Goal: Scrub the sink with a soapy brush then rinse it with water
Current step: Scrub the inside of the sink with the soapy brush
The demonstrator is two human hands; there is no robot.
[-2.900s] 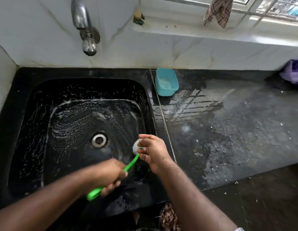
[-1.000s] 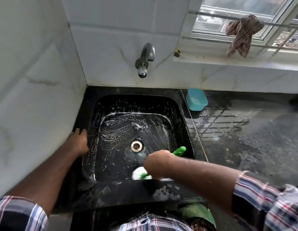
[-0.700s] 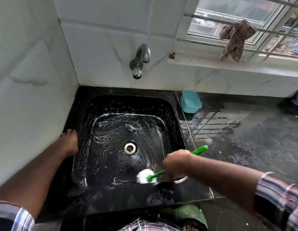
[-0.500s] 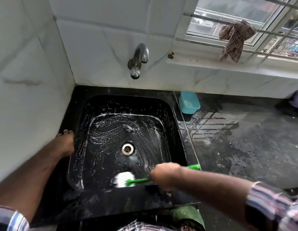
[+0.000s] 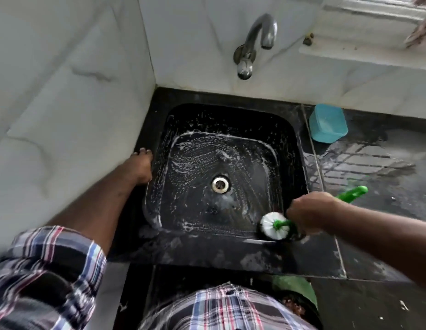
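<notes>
Black stone is gleaming wet all round as the sink is sitting streaked with white suds, foam lines curving across its floor and up its walls. Right hand is wrapping its fingers round the green handle of the brush, gripping it near the head, and the free end of the handle is poking out past the wrist, up and to the right over the counter. White bristles are pressing into the near right corner of the basin, right where the floor is meeting the front wall. Left hand is resting flat on the left rim, hard against the marble side wall, fingers lying straight and holding nothing. Steel drain is showing in the middle of the floor, well apart from the bristles. Up on the back wall the metal tap is hanging over the basin, and I am not seeing any water coming from it. Off to the right, a small blue tub is sitting on the wet counter just beside the sink's far right corner, close to the wall. Soapy puddles are lying along the front ledge near the brush. Plaid sleeves and a plaid shirt front are filling the bottom of the scene.
</notes>
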